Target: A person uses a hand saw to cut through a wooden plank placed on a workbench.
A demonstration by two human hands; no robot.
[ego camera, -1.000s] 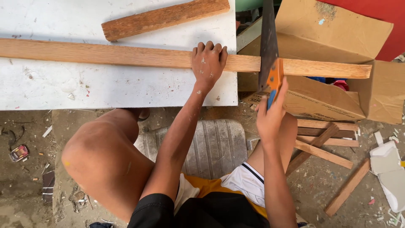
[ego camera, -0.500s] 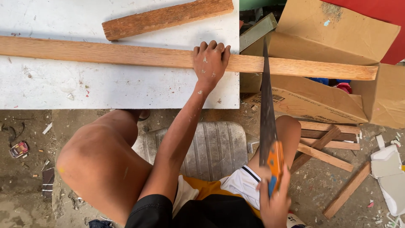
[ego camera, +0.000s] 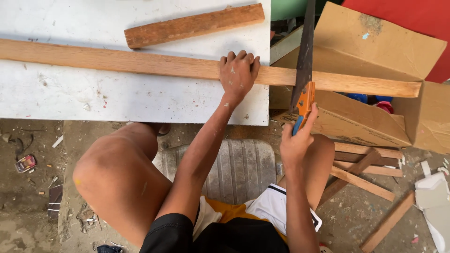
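You are looking down at a white, scuffed board (ego camera: 117,100) serving as your work surface. A long wooden strip (ego camera: 140,63) lies flat across it from the left edge and juts out past its right edge. Beyond it, a shorter, darker piece of wood (ego camera: 194,26) lies at a slight slant. Below the board is a dirt floor (ego camera: 33,197) strewn with wood offcuts (ego camera: 363,171) and small bits of litter.
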